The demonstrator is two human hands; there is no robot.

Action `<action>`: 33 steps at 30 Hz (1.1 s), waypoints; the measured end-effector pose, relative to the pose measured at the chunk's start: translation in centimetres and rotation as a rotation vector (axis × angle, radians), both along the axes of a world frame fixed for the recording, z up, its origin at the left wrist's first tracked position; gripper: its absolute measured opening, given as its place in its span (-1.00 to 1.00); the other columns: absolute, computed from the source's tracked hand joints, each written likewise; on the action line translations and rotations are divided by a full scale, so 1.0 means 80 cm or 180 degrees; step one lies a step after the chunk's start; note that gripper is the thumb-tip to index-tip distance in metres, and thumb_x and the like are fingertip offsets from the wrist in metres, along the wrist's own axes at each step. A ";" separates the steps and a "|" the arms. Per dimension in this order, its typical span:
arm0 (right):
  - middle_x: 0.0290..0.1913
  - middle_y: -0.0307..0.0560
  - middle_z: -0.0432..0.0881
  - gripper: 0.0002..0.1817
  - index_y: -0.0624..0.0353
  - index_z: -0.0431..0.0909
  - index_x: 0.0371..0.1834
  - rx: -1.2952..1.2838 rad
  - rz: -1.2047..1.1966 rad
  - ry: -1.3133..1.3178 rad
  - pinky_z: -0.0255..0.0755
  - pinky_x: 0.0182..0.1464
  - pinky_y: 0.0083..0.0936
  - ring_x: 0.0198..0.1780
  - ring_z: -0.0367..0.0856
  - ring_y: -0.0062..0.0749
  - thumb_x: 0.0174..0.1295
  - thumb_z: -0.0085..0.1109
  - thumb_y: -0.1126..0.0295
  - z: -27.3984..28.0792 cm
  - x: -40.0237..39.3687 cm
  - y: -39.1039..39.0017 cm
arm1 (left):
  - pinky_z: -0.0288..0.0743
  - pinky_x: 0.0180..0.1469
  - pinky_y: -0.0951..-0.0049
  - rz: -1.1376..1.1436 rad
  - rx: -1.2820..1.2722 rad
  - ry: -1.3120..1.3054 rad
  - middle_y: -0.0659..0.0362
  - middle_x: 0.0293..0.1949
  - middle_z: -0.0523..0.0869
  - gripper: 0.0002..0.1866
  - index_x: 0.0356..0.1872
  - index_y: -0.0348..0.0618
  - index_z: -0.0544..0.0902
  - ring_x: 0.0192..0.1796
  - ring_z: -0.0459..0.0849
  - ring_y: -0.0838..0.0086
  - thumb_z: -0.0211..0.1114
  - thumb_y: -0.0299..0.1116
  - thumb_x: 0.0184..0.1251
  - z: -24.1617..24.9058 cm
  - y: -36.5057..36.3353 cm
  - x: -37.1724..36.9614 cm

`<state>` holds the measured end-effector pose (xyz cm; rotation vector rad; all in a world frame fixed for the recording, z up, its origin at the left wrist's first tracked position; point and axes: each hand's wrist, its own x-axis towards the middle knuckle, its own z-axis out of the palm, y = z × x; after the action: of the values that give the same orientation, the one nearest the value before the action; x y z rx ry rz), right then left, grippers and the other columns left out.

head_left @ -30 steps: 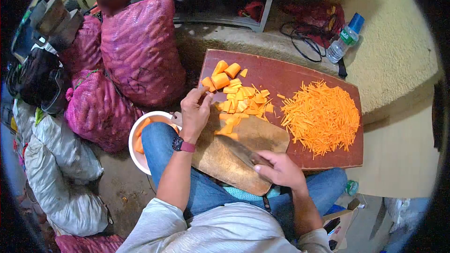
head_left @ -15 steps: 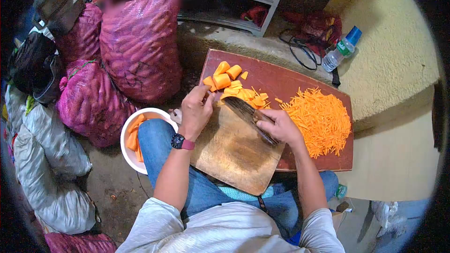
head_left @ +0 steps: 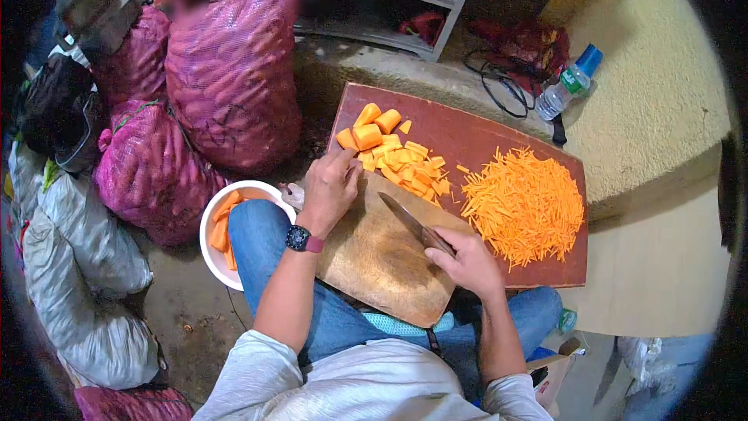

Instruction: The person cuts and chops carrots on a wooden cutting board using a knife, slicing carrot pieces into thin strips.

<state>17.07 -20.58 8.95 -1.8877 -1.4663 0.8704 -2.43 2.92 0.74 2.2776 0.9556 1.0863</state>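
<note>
My right hand (head_left: 470,263) grips the handle of a knife (head_left: 403,214), its blade pointing up and left over the bare wooden chopping board (head_left: 382,265). At the board's upper left corner, my left hand (head_left: 331,187) has its fingers curled together; whatever they may hold is hidden. Just beyond those fingers lie thick carrot chunks (head_left: 367,136) and a heap of smaller carrot pieces (head_left: 405,168). A large pile of carrot strips (head_left: 526,206) rests to the right on the red board (head_left: 460,129).
A white bucket (head_left: 206,238) with peeled carrots (head_left: 220,234) stands beside my left knee. Pink mesh sacks (head_left: 234,78) are stacked at the upper left. A water bottle (head_left: 562,93) is by the wall, and a shelf (head_left: 382,35) stands at the back.
The knife has moved down, away from the small carrot pieces, and its blade has turned. Those pieces are spread slightly further right. My left hand has shifted slightly, its fingers curling in.
</note>
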 end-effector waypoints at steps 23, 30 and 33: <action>-0.09 0.43 0.77 -0.58 0.27 0.58 0.26 0.0241 0.0357 -0.0274 0.61 0.01 0.15 -0.01 0.76 0.42 0.49 0.29 0.22 -0.024 -0.014 -0.020 | 0.60 0.18 -0.03 -0.0001 -0.0375 0.1060 -0.01 0.03 0.73 -0.40 0.23 -0.08 0.76 0.16 0.68 -0.04 0.66 -0.12 0.15 -0.052 0.117 0.018; -0.10 0.41 0.77 -0.58 0.24 0.61 0.27 0.0301 0.0335 -0.0263 0.63 -0.02 0.09 -0.03 0.77 0.38 0.46 0.33 0.25 -0.025 -0.013 -0.017 | 0.47 0.15 -0.04 0.0329 0.0117 0.1087 0.03 0.02 0.78 -0.40 0.19 -0.04 0.81 0.15 0.70 0.03 0.68 -0.05 0.11 -0.038 0.086 0.027; -0.17 0.45 0.77 -0.57 0.32 0.60 0.23 0.0128 0.0391 -0.0166 0.63 0.02 0.16 -0.05 0.77 0.43 0.48 0.31 0.22 -0.013 -0.013 -0.016 | 0.45 0.15 0.00 0.0415 0.0210 0.1066 -0.02 0.01 0.83 -0.40 0.19 -0.12 0.80 0.11 0.73 0.05 0.60 -0.05 0.14 -0.030 0.077 0.029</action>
<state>16.03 -21.88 7.90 -1.8190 -1.6335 0.8466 -0.07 9.10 -1.70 2.5329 1.2276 0.8089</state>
